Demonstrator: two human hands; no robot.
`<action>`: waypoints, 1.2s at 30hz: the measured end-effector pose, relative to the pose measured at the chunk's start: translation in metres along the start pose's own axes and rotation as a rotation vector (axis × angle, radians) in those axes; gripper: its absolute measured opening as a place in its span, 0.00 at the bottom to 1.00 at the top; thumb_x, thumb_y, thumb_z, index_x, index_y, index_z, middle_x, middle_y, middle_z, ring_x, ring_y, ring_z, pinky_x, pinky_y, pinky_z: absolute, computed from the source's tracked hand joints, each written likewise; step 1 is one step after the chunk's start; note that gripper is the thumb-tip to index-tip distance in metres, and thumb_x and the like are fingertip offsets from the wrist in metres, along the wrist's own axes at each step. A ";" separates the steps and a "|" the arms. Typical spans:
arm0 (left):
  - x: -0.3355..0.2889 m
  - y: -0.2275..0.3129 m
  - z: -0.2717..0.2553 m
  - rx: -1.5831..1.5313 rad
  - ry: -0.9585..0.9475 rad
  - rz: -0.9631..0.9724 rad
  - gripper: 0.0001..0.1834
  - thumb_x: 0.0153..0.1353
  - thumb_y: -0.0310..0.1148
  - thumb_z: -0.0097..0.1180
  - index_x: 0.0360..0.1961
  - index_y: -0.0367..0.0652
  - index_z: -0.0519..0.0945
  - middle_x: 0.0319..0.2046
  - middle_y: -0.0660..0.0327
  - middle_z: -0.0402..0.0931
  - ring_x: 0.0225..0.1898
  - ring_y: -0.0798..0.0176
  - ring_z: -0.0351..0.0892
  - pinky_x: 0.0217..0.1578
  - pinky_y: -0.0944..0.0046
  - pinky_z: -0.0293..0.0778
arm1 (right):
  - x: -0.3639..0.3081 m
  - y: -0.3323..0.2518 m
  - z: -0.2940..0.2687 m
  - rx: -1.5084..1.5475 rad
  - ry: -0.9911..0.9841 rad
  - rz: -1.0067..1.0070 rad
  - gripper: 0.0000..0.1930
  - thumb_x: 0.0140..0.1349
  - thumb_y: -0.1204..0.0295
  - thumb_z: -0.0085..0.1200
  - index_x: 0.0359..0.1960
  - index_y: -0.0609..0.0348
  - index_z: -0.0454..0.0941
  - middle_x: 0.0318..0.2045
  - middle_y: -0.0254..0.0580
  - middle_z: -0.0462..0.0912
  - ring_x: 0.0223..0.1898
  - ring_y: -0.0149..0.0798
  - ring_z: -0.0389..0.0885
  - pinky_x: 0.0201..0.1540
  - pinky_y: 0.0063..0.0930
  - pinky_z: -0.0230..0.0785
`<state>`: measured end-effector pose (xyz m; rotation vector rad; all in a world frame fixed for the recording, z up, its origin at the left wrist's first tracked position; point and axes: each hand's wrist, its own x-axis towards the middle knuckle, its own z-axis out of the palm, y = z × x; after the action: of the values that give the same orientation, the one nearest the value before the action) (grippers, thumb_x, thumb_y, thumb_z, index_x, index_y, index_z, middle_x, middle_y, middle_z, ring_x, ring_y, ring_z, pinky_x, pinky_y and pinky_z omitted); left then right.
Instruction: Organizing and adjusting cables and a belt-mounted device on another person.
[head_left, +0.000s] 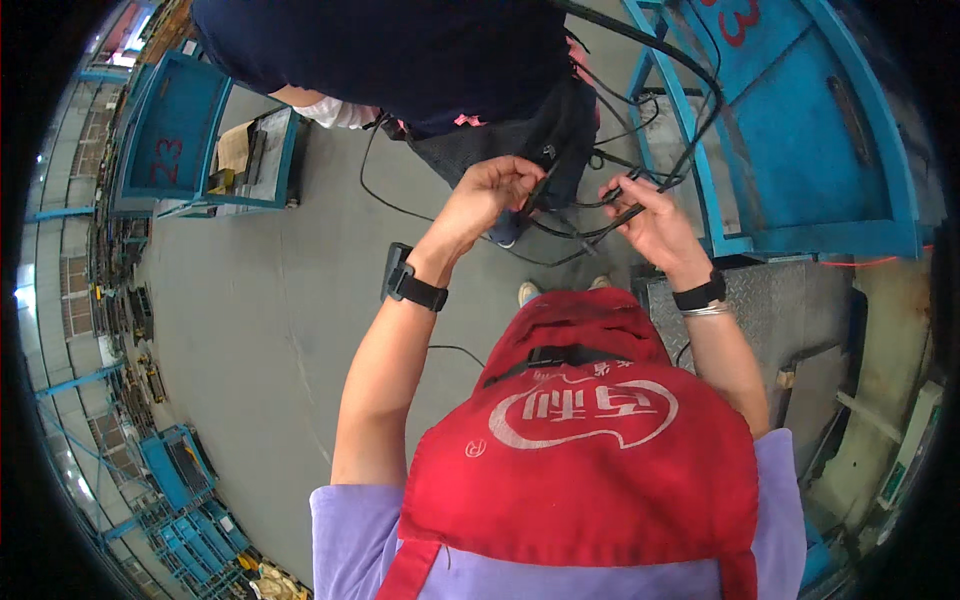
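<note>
My left hand (492, 198) is closed in a pinch, with a thin dark piece showing at the fingertips. Whether that is a cable end or a strap cannot be made out. To its right, my right hand (655, 222) has its fingers curled round black cables (628, 213). These cables loop between and below my hands, and a thicker black cable (706, 122) runs up to the top edge. Just beyond my hands is another person in a dark shirt (420, 60), with dark cloth at the waist; the cables hang close to that person.
A blue metal cabinet (800, 130) stands at the right, above a grey tread plate (745, 300). Another blue cabinet (172, 130) with an open-fronted shelf is at far left. Grey floor (250, 330) lies below, with blue racks (200, 545) at lower left.
</note>
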<state>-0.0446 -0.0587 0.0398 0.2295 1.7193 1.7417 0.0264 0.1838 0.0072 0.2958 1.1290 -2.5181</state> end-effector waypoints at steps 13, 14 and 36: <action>0.004 0.021 0.027 1.293 -0.298 0.436 0.13 0.42 0.30 0.64 0.34 0.44 0.80 0.34 0.59 0.71 0.42 0.54 0.68 0.41 0.60 0.68 | 0.006 -0.001 -0.007 0.080 0.045 -0.041 0.06 0.61 0.70 0.50 0.36 0.58 0.75 0.35 0.39 0.79 0.28 0.27 0.75 0.30 0.19 0.66; 0.003 0.020 0.029 1.257 -0.244 0.441 0.13 0.43 0.29 0.64 0.33 0.43 0.80 0.34 0.59 0.71 0.42 0.53 0.68 0.41 0.60 0.68 | 0.005 -0.002 -0.007 0.082 0.035 -0.038 0.06 0.61 0.71 0.49 0.37 0.58 0.75 0.36 0.40 0.79 0.28 0.27 0.75 0.31 0.19 0.66; -0.036 -0.018 0.003 0.085 0.223 0.297 0.11 0.50 0.33 0.63 0.32 0.44 0.75 0.32 0.69 0.70 0.38 0.72 0.65 0.45 0.68 0.57 | -0.001 -0.007 0.009 0.111 -0.078 -0.049 0.06 0.64 0.69 0.45 0.40 0.54 0.71 0.47 0.46 0.76 0.28 0.24 0.71 0.24 0.15 0.61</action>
<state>-0.0097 -0.0784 0.0344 0.3555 2.0046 1.9699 0.0237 0.1816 0.0176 0.1995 0.9810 -2.6159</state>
